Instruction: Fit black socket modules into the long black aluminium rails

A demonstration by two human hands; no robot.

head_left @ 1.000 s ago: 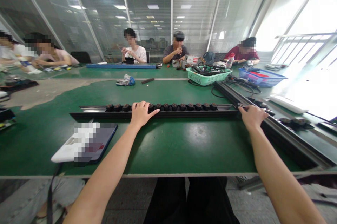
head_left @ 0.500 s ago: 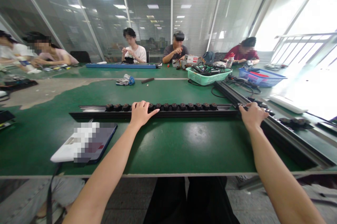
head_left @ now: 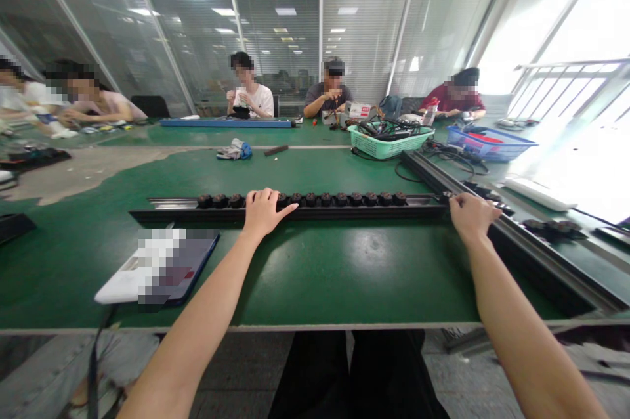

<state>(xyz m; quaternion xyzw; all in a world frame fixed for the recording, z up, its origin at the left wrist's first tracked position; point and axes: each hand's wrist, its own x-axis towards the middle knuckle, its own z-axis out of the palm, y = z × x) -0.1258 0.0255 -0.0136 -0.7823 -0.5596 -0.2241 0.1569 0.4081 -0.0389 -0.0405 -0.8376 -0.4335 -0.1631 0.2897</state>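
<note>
A long black rail (head_left: 335,213) lies across the green table, with a row of small round black parts (head_left: 341,199) standing in its channel. My left hand (head_left: 262,212) is closed over the rail left of its middle, fingers across the top and thumb along the near side; it covers part of the row. At the rail's right end, my right hand (head_left: 471,214) pinches a small black part (head_left: 445,197), of which only the left side shows. A second black rail (head_left: 541,255) runs diagonally just beyond and below my right hand.
More round black parts (head_left: 554,230) lie right of the diagonal rail. A green basket (head_left: 394,146) of cables and a blue basket (head_left: 497,150) stand farther back. A tablet-like device (head_left: 197,261) lies near left; gloves (head_left: 235,150) lie mid-table. Several people sit across the table.
My right hand's thumb and fingers have drawn closer together around the small black part at the rail's right end. The left hand has not moved.
</note>
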